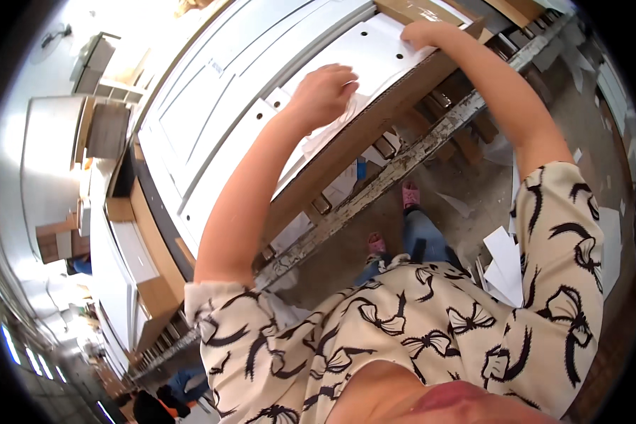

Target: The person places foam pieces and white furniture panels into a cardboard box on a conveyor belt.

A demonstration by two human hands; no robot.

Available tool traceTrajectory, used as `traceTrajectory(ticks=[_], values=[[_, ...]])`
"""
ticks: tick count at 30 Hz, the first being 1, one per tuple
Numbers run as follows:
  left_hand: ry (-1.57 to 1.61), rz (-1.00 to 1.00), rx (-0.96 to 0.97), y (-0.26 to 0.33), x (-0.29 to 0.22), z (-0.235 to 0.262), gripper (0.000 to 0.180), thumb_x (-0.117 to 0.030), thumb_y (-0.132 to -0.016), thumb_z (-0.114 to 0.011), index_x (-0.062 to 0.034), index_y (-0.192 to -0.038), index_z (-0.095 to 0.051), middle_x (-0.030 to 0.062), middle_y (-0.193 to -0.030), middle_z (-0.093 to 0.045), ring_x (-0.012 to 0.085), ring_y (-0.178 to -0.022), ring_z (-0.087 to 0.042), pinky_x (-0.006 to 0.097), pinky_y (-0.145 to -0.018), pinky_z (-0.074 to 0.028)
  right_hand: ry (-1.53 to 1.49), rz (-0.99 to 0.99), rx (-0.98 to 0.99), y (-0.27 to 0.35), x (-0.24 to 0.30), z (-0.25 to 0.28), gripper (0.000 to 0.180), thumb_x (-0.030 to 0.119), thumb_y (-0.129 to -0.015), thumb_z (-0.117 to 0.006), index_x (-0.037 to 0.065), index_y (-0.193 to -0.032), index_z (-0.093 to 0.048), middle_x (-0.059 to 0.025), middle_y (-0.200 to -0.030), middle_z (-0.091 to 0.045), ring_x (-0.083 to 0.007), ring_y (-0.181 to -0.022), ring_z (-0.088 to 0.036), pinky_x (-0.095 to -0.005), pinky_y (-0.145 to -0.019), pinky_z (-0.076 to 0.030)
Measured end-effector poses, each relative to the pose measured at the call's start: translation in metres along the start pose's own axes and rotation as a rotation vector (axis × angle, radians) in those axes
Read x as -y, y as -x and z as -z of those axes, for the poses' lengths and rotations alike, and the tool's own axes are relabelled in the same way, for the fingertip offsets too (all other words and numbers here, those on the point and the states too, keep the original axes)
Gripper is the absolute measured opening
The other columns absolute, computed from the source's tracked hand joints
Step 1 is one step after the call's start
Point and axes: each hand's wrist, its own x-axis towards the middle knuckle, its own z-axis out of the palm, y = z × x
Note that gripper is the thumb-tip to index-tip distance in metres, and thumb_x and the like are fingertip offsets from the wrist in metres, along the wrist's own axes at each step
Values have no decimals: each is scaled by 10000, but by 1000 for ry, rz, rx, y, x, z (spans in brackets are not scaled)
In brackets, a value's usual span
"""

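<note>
Long white panels with dark round holes (374,51) lie in an open cardboard box (374,113) in front of me. My left hand (324,95) is over the panels near the box's near wall, its fingers curled together. Crumpled thin white wrapping (325,136) lies right beneath it; whether the fingers pinch this wrapping is hidden. At the box's right end my right hand (425,34) bends down onto the end of the panel, close to the cardboard corner. The back of that hand covers most of its fingers.
The box rests on a worn metal-edged roller stand (431,145), with cardboard and paper scraps under it. More white boards (212,92) lie beyond. White offcuts (503,261) stand on the floor at my right. Another person (166,403) is at the lower left.
</note>
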Motion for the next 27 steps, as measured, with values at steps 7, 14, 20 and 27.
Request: traceTrajectory(ticks=[7, 14, 20, 27], values=[[-472, -136, 279, -71, 20, -62, 202, -166, -843, -496, -38, -992, -541, 78, -1175, -521, 254, -1085, -489, 359, -888, -419, 122, -217, 132, 58, 144, 63, 254, 152, -792, -554, 110, -1017, -663, -94, -1061, -636, -271, -951, -615, -406, -756, -502], [-171, -276, 91, -74, 30, -81, 308, -259, -918, -405, -66, -1119, -537, 95, -1206, -519, 260, -1103, -493, 364, -886, -435, 119, -35, 161, 64, 109, 65, 246, -13, -658, -563, 21, -872, -679, -196, -962, -633, -337, -867, -619, -395, -704, -501], [101, -40, 487, -67, 133, -37, 447, -261, -906, -417, -6, -1273, -427, 118, -1244, -498, 198, -1136, -471, 305, -933, -398, -654, -16, -1356, 161, 150, 34, 226, 167, -836, -552, 80, -1043, -581, -122, -897, -619, -321, -854, -582, -400, -740, -475], [321, -109, 91, -64, -74, -32, 319, -205, -929, -498, 24, -1140, -564, 98, -1052, -616, 143, -947, -576, 254, -807, -467, -822, -1297, 299, 535, 308, -361, 234, 196, -743, -565, 24, -894, -613, -188, -888, -635, -352, -844, -612, -448, -739, -490]])
